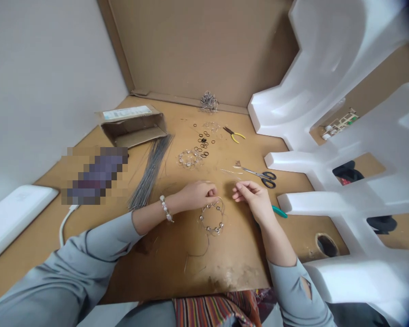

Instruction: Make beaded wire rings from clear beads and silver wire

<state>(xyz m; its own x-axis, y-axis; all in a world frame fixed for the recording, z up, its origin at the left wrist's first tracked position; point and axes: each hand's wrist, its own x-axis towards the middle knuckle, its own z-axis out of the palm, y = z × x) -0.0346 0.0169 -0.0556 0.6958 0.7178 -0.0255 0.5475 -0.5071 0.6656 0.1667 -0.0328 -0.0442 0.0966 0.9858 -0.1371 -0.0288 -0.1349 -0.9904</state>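
My left hand, with a beaded bracelet on its wrist, is closed on the top of a wire ring set with several clear, round pieces. The ring hangs just below the fingers, and a thin loose wire curves beneath it. To the right, apart from the ring, my right hand has thumb and fingertips pinched together. Whatever may be in that pinch is too small to make out. Scissors with black handles lie just beyond it, and a teal handle shows beside its wrist.
Grey wires lie bundled near an open cardboard box. Farther back are another wire ring, small dark rings, yellow-handled pliers and a wire heap. White molded foam borders the right side.
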